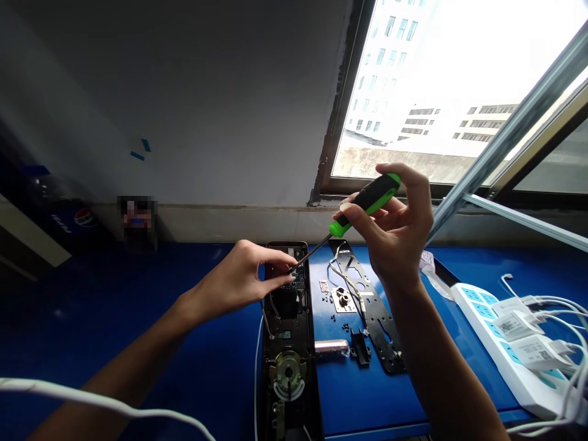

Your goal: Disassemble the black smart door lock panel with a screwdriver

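In the head view my right hand (397,223) is closed around the green and black handle of a screwdriver (365,204). Its thin shaft slants down to the left into a long black device housing (312,367), which lies open on the blue table. My left hand (248,272) reaches over the housing's upper part, with thumb and fingers pinched at the screwdriver's tip. Whatever is between those fingertips is too small to make out. Beneath them is a circuit board (298,278). Further down the housing sits a round metal part (288,369).
To the right lie a black perforated plate (379,327) with a white cable, a square metal piece (343,299), several small screws (346,327), a pinkish cylinder (331,348) and a black bracket (361,349). A power strip (487,343) with plugged chargers stands far right. A white cable (105,401) crosses lower left.
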{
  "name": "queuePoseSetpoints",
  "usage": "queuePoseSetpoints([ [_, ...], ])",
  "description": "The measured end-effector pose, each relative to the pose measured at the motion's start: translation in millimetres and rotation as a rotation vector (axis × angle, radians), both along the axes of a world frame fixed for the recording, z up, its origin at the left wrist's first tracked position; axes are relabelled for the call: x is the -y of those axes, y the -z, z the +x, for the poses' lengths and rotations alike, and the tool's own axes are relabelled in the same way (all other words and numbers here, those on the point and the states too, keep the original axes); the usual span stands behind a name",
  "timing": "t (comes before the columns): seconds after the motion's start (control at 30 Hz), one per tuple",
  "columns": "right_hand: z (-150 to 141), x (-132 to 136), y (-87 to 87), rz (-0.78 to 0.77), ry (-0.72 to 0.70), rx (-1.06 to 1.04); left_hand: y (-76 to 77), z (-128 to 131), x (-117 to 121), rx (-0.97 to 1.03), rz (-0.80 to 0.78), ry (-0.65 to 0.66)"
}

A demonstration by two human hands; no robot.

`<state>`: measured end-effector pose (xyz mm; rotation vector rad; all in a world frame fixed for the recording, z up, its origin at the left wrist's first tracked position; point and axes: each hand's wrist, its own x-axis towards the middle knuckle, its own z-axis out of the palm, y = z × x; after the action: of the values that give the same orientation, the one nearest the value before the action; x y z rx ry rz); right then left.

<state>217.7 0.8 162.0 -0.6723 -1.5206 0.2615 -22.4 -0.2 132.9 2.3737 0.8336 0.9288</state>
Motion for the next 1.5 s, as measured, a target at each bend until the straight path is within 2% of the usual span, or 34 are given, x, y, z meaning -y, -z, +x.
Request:
queuePoseSetpoints([
  [0.13, -2.3, 2.5, 1.1, -0.030, 0.083, -0.004, 4.9, 4.5, 0.7, 0.047, 0.048, -0.057],
  [0.23, -1.6, 3.0, -0.5, -0.079, 0.025, 0.100, 10.0, 7.2, -0.6, 0.068, 0.097, -0.090],
  [0.43, -0.7, 6.0, -6.0, 0.108, -0.032, 0.054, 10.8, 9.8, -5.5, 0.000, 0.366, -0.126],
  [0.53, -1.0, 8.2, -5.7, 0.158, -0.054, 0.134, 11.6, 8.4, -9.5, -0.088, 0.426, -0.162],
  [0.67, -2.2, 10.4, -1.4, 0.140, -0.019, 0.264, 17.5, 6.2, -14.0, -0.200, 0.375, -0.153],
  [0.8, -5.1, 11.3, 2.2, 0.117, 0.032, 0.309, 21.9, 6.0, -15.5, -0.250, 0.342, -0.136],
  [1.03, -4.5, 10.7, 0.4, 0.130, -0.032, 0.350, 23.1, 7.1, -16.7, -0.273, 0.296, -0.117],
  [1.23, -4.9, 1.0, 0.4, 0.262, -0.095, 0.399, 23.0, 8.4, -17.5, -0.255, 0.280, -0.115],
  [1.37, -10.8, -2.3, 1.6, 0.397, -0.010, 0.383, 21.8, 7.7, -16.4, -0.245, 0.215, -0.107],
  [1.43, -13.2, -1.6, 1.0, 0.385, -0.003, 0.375, 21.7, 6.6, -15.9, -0.238, 0.174, -0.108],
  [1.5, -14.2, -0.3, -0.3, 0.316, -0.068, 0.349, 21.9, 5.5, -15.7, -0.227, 0.151, -0.115],
])
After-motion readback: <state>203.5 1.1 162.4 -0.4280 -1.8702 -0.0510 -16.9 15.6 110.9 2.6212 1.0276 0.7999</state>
